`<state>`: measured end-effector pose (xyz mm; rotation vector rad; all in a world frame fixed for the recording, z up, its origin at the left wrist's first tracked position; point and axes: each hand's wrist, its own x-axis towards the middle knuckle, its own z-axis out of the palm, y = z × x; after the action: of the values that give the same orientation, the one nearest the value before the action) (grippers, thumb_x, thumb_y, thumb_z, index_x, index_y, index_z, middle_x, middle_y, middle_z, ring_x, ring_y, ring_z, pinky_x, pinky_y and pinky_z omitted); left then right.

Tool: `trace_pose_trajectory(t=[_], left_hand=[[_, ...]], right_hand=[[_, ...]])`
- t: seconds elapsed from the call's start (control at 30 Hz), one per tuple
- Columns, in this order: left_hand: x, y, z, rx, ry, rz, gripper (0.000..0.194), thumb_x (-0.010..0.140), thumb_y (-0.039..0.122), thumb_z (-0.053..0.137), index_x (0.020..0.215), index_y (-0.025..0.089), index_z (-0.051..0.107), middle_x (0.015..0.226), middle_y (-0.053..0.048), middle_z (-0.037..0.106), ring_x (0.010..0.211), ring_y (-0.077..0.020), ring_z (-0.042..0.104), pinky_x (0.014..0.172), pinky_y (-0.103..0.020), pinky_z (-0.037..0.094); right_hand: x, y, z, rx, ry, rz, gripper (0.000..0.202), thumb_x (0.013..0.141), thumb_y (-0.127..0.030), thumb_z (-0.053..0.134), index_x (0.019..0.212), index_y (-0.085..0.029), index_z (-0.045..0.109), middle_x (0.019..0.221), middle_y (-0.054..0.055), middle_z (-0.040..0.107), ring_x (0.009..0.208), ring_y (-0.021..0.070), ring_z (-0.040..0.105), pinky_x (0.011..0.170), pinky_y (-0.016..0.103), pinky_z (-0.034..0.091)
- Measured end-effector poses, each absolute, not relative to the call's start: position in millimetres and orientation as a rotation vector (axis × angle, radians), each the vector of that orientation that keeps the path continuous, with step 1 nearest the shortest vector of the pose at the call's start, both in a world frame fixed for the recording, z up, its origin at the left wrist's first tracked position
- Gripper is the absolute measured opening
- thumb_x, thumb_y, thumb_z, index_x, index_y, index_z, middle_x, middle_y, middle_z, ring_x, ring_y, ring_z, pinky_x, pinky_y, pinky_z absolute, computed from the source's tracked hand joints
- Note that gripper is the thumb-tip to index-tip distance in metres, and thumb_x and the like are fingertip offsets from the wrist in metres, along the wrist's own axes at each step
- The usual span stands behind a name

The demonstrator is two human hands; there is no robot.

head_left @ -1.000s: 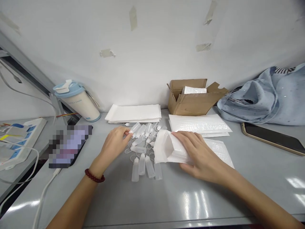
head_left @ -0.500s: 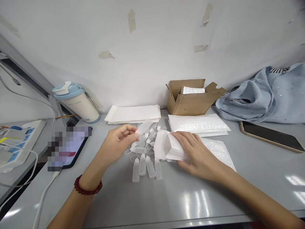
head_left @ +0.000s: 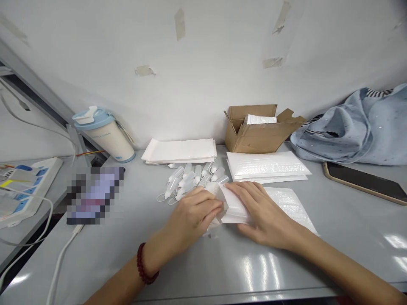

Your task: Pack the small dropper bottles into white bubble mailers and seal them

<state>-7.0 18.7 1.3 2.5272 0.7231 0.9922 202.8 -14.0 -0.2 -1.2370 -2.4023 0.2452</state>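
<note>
Though @ btls (head_left: 187, 185) b4, L hand (head_left: 195, 210) now @ env. (head_left: 235, 208)

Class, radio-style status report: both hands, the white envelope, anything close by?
Left hand: at open mouth of white envelope, fingertips' contents hidden. Right hand: holding the envelope's body. Close by: loose plastic bottles, just beyond left hand.
</note>
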Motion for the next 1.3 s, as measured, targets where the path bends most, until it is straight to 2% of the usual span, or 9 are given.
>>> trace_pose_trajectory(t=[0.13,0.3,0.4,0.5,0.67,0.8,0.93,1.2,1.3], left_hand=[[-3.0,14.5,2.7,2.46,0.676,0.898,0.027,0.091,0.011,0.045,0.076,0.016,0.067,0.068,-0.001,0.065,0.063,-0.0121,0.053,0.063,-0.026,0.045],[-19.6,24.4,26.2,2.118,1.02,0.984,0.015,0.086,0.025,0.058,0.089,0.02,0.071,0.087,-0.002,0.073,0.073,-0.0141,0.062,0.065,-0.024,0.048],[-40.6,34.7,39.9,1.998,1.296,0.665,0.02,0.082,0.039,0.06,0.081,0.022,0.07,0.078,0.001,0.07,0.066,-0.0139,0.059,0.058,-0.023,0.044],[-55.9,37.3,44.3,1.976,1.378,0.187,0.03,0.079,0.051,0.059,0.085,0.023,0.065,0.069,0.003,0.065,0.064,-0.0156,0.057,0.056,-0.024,0.041],[-50.0,24.7,36.0,2.101,1.36,-0.198,0.049,0.063,0.049,0.07,0.103,0.025,0.054,0.072,0.004,0.06,0.069,-0.0198,0.056,0.055,-0.025,0.035],[-35.3,15.8,31.1,2.264,1.403,-0.235,0.034,0.074,0.034,0.055,0.105,0.021,0.052,0.072,0.0,0.059,0.068,-0.0211,0.055,0.057,-0.027,0.032],[-29.1,14.1,29.9,2.363,1.404,-0.211,0.029,0.078,0.025,0.043,0.102,0.017,0.056,0.072,-0.002,0.06,0.065,-0.0218,0.054,0.057,-0.029,0.031],[-38.4,22.9,35.2,2.271,1.483,0.206,0.024,0.083,0.023,0.038,0.081,0.021,0.063,0.068,0.001,0.062,0.063,-0.0162,0.054,0.059,-0.027,0.036],[-43.7,25.5,36.7,2.24,1.463,0.129,0.029,0.088,0.037,0.039,0.094,0.023,0.064,0.069,0.001,0.063,0.065,-0.0177,0.056,0.059,-0.028,0.035]], right_hand=[[201.7,-14.7,-1.3,-1.218,-2.409,0.231,0.069,0.069,-0.019,0.055,0.134,-0.014,0.032,0.125,0.015,0.049,0.109,0.0306,0.045,0.091,0.048,0.038],[208.8,-9.9,3.7,-1.262,-2.368,0.221,0.07,0.069,-0.019,0.055,0.135,-0.017,0.031,0.124,0.014,0.051,0.108,0.031,0.047,0.089,0.049,0.04],[217.1,-7.0,8.2,-1.287,-2.318,0.154,0.07,0.071,-0.02,0.053,0.136,-0.02,0.027,0.125,0.013,0.051,0.109,0.0314,0.047,0.088,0.049,0.041],[223.7,-5.3,11.3,-1.318,-2.272,0.108,0.068,0.074,-0.02,0.052,0.137,-0.021,0.026,0.124,0.013,0.05,0.11,0.0308,0.047,0.088,0.048,0.041],[225.8,-4.1,11.5,-1.351,-2.253,0.084,0.067,0.074,-0.02,0.051,0.136,-0.021,0.026,0.122,0.012,0.051,0.108,0.03,0.047,0.089,0.047,0.041],[223.7,-4.1,10.0,-1.352,-2.269,0.07,0.066,0.074,-0.021,0.051,0.136,-0.02,0.027,0.122,0.013,0.051,0.108,0.0304,0.047,0.088,0.047,0.041],[222.5,-3.7,7.0,-1.335,-2.292,0.061,0.066,0.075,-0.02,0.051,0.136,-0.019,0.026,0.123,0.014,0.051,0.109,0.0305,0.048,0.087,0.047,0.042],[222.4,-4.9,3.7,-1.334,-2.333,0.068,0.067,0.074,-0.02,0.053,0.136,-0.018,0.027,0.123,0.014,0.051,0.109,0.0307,0.048,0.088,0.047,0.042],[221.3,-5.5,4.5,-1.344,-2.338,0.074,0.067,0.075,-0.021,0.053,0.136,-0.018,0.027,0.122,0.015,0.051,0.108,0.0306,0.048,0.088,0.047,0.042]])
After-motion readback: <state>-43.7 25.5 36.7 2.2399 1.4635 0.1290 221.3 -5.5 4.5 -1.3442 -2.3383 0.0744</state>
